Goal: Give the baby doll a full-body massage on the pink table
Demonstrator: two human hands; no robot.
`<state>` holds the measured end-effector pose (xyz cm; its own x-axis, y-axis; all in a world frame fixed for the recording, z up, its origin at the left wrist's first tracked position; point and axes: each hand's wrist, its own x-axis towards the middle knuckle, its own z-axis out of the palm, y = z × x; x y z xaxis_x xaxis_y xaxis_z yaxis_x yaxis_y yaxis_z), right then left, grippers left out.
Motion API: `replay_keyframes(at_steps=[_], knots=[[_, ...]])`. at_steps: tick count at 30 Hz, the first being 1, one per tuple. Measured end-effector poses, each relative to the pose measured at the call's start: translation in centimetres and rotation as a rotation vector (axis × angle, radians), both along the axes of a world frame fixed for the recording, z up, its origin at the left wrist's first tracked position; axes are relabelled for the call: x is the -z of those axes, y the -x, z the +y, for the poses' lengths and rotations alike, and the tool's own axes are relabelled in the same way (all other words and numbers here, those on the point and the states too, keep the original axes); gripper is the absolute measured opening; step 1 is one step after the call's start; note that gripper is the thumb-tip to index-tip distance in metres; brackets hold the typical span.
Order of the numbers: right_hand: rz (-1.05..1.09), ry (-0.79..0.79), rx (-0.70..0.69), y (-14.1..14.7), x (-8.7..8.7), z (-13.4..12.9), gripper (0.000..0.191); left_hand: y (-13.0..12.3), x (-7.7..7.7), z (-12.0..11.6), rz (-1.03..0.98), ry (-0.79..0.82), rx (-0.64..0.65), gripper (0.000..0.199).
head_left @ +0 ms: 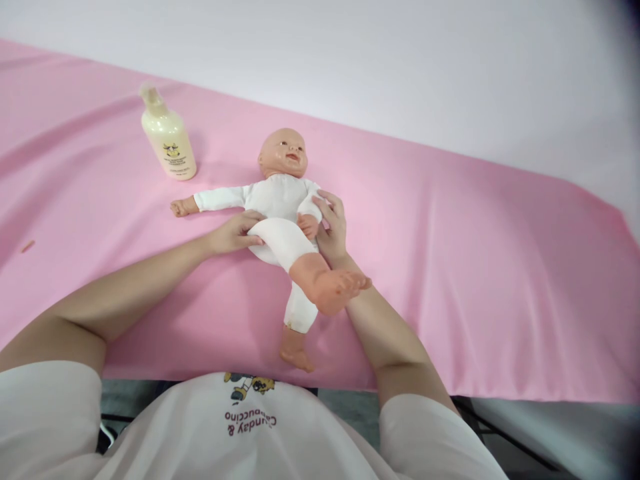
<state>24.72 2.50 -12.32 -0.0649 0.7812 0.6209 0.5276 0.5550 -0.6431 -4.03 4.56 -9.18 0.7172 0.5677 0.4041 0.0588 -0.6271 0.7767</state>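
Note:
A baby doll (pixel 280 197) with a white cloth body lies on its back, its head away from me and its feet toward me. My left hand (pixel 240 232) is closed around the doll's side at the hip, thumb on the near side and fingers on the belly. On the other side, my right hand (pixel 333 223) grips the doll near its bent arm, with the fingers at the sleeve; part of the palm is behind the doll's hand. One doll leg is raised and crosses over toward my right forearm, while the other points down toward the table's front edge.
A cream pump bottle (pixel 173 143) with a cartoon label stands upright to the left of the doll's head. Pink cloth (pixel 400 220) covers the table, with folds at the right. A small orange-brown strip (pixel 28 247) lies far left. Behind the table is a white surface (pixel 400 60).

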Motion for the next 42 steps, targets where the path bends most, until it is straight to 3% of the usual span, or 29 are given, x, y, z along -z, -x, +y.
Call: replay_keyframes(at_steps=[5,9,13,20,24,30,34,39,42], knots=[[-0.092,-0.160,-0.037,0.0,-0.4,0.0,0.035,0.0,0.2,0.0,-0.001,0.001,-0.002,0.064],[0.008,-0.090,0.005,0.1,-0.2,0.1,0.038,0.2,0.3,0.3,-0.031,-0.005,0.026,0.063],[0.331,0.039,0.054,0.2,0.2,0.7,0.046,0.6,0.6,0.7,-0.079,-0.002,0.093,0.063],[1.040,0.256,0.172,0.6,0.0,1.6,0.042,0.7,0.7,0.7,-0.032,-0.072,0.110,0.046],[1.238,0.344,0.208,0.3,0.4,2.3,0.044,0.5,0.6,0.6,-0.018,-0.150,0.155,0.045],[1.042,0.239,0.170,0.4,0.6,1.7,0.042,0.4,0.6,0.5,-0.011,-0.105,0.129,0.047],[0.691,0.106,0.165,0.7,0.0,0.6,0.043,0.3,0.4,0.2,-0.048,-0.063,0.101,0.054],[0.114,-0.062,0.043,0.9,-0.5,-0.5,0.046,0.3,0.4,0.2,-0.048,-0.038,0.043,0.060],[-0.050,-0.116,0.016,1.0,-0.5,-0.8,0.039,0.3,0.5,0.4,-0.032,-0.029,0.008,0.068]])
